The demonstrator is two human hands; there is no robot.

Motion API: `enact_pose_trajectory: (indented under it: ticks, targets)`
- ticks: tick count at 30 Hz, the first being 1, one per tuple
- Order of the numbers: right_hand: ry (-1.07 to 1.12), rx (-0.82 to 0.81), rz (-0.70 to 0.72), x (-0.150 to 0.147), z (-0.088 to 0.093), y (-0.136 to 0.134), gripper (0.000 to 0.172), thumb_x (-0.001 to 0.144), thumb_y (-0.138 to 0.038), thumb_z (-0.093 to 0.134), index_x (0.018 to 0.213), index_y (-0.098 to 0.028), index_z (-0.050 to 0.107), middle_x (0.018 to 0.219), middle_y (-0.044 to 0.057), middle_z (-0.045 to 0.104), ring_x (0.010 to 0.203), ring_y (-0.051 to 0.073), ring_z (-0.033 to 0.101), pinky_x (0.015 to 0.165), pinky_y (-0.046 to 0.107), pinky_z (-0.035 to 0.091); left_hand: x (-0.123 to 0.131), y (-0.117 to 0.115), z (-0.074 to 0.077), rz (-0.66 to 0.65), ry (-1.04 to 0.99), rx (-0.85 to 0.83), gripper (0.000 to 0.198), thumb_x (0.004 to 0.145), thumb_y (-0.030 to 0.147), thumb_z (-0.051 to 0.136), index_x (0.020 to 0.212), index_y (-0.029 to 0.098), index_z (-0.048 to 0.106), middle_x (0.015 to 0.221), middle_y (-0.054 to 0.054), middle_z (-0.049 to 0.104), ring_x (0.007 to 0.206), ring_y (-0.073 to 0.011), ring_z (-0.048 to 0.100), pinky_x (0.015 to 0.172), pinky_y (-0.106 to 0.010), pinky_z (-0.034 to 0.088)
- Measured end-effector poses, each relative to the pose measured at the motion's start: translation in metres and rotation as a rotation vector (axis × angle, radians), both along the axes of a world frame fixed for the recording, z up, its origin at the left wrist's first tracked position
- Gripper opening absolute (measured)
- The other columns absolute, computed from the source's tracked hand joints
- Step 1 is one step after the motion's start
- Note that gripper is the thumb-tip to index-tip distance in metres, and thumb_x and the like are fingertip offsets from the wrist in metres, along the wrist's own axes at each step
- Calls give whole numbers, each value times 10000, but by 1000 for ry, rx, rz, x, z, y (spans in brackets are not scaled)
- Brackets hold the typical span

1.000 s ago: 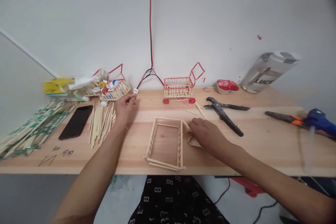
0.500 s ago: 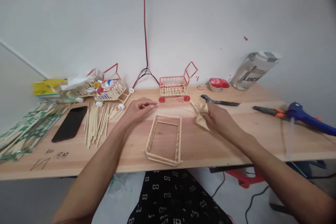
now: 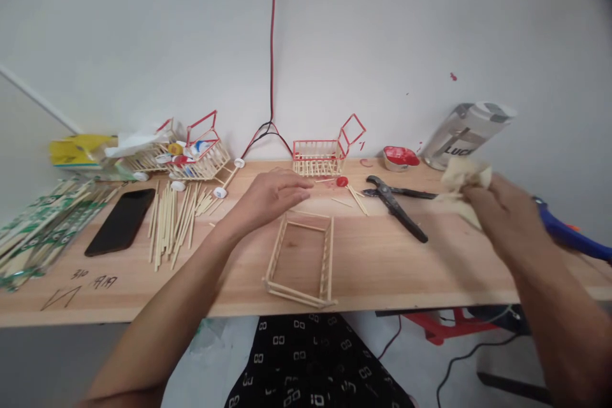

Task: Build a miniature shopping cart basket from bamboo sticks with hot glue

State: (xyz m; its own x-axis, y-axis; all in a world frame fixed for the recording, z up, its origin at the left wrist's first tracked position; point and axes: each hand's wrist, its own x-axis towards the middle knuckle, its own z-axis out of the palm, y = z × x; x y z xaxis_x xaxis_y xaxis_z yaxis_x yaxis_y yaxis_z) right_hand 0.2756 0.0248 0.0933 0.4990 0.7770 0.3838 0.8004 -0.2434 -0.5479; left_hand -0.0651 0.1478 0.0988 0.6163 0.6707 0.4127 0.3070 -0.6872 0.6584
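The frame (image 3: 326, 258), made of pale sticks, sits on the table (image 3: 382, 274), open in the middle, with slats along its right side. The left hand (image 3: 275, 194) is at the frame's far left corner, its fingers stretched out to the right and loosely parted, with nothing seen in their hold; I cannot tell whether they touch the frame. The right hand (image 3: 507, 213) is well to the right of the frame, a little blurred, its fingers bent closed around a bunched beige cloth (image 3: 466, 172).

Beyond the frame stands a cart (image 3: 317, 150) with a red rim, a red wheel (image 3: 342, 182) showing in front of it. Beyond the frame and to its right are a few loose sticks (image 3: 357, 201), the pliers (image 3: 404, 217) with handles spread, a dish (image 3: 400, 158) of red and a jar (image 3: 468, 134) with dark letters. Farther right of the frame is a blue tool (image 3: 574, 239), partly behind the right hand. Left of the frame lie a spread of cut sticks (image 3: 167, 226), then a phone (image 3: 120, 222), then the wrapped packs (image 3: 48, 229), farthest from the frame
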Motion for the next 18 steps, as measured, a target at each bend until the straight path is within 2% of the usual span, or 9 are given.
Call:
enact_pose_trajectory:
  ticks: [5, 7, 11, 15, 18]
  targets:
    - [7, -114, 172, -21, -42, -4, 124, 798, -282, 379, 708, -231, 449, 646, 29, 562, 646, 216, 532, 600, 325, 393, -21, 15, -8, 201, -69, -167, 351, 893, 379, 516, 1085, 155, 706, 1018, -85, 731, 849, -173, 655, 706, -269, 502]
    - [-2, -139, 257, -31, -52, -2, 165, 842, -290, 361, 726, -229, 461, 664, 21, 571, 652, 206, 535, 606, 312, 396, -29, 13, -15, 213, -43, -268, 408, 881, 408, 520, 1136, 132, 677, 1011, -98, 722, 752, -152, 636, 613, -246, 481]
    - [4, -180, 391, -47, -60, -3, 241, 910, -349, 366, 801, -218, 537, 777, 37, 611, 733, 206, 574, 675, 319, 442, -30, -1, -29, 157, 18, -362, 484, 819, 391, 597, 1224, 125, 617, 1071, -110, 703, 686, -128, 613, 595, -241, 470]
    - [-48, -65, 510, -54, -64, -2, 315, 930, -329, 378, 1082, -198, 621, 939, 85, 634, 877, 225, 612, 787, 350, 478, -21, -7, -36, 146, 75, -330, 475, 761, 360, 660, 1184, 146, 637, 1106, -96, 694, 660, -116, 580, 620, -248, 466]
    - [-132, -1, 454, -59, -64, 9, 313, 911, -270, 408, 1110, -182, 632, 950, 107, 660, 883, 243, 635, 775, 368, 501, -19, -7, -37, 156, 75, -330, 510, 748, 347, 678, 1218, 157, 612, 1106, -91, 674, 645, -101, 557, 620, -241, 464]
